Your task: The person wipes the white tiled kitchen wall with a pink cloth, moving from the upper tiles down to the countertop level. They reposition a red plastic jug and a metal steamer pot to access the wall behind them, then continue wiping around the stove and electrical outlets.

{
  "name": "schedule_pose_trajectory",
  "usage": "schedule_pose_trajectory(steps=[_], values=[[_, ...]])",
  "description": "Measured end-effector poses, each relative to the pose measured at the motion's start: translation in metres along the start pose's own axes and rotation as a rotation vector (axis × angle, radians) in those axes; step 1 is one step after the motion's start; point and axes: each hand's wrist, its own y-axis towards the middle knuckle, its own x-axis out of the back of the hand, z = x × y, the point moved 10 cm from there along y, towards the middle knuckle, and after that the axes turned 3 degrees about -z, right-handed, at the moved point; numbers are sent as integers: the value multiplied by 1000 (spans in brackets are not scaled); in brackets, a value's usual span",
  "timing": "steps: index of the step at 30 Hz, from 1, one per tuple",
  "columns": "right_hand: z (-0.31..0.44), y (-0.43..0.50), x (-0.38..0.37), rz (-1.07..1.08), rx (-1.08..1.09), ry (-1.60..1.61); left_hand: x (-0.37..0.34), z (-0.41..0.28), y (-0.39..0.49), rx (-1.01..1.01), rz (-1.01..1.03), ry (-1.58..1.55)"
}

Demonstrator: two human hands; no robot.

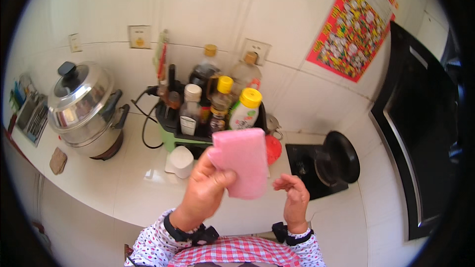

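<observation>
A folded pink cloth is held up over the counter by my left hand, the thumb on its near face. To the right of the cloth, my right hand is raised with its fingers apart from the thumb, holding nothing and not touching the cloth. Behind the cloth stands a condiment rack with several bottles, among them a white bottle with a yellow cap. A white container sits left of the cloth, and a red object is partly hidden behind it.
A large metal steamer pot stands at the left, near a brown sponge or cloth. At the right, a black frying pan is on a black cooktop. A black range hood juts in at the far right. A black cable loops beside the rack.
</observation>
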Motion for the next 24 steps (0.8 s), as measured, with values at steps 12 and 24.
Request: schedule_pose_trajectory(steps=[12,24], values=[[26,35,-159,259,-39,312,44,-36,-18,-146,-97,123],[72,86,-157,1033,-157,372,55,2,-2,-90,-148,160]])
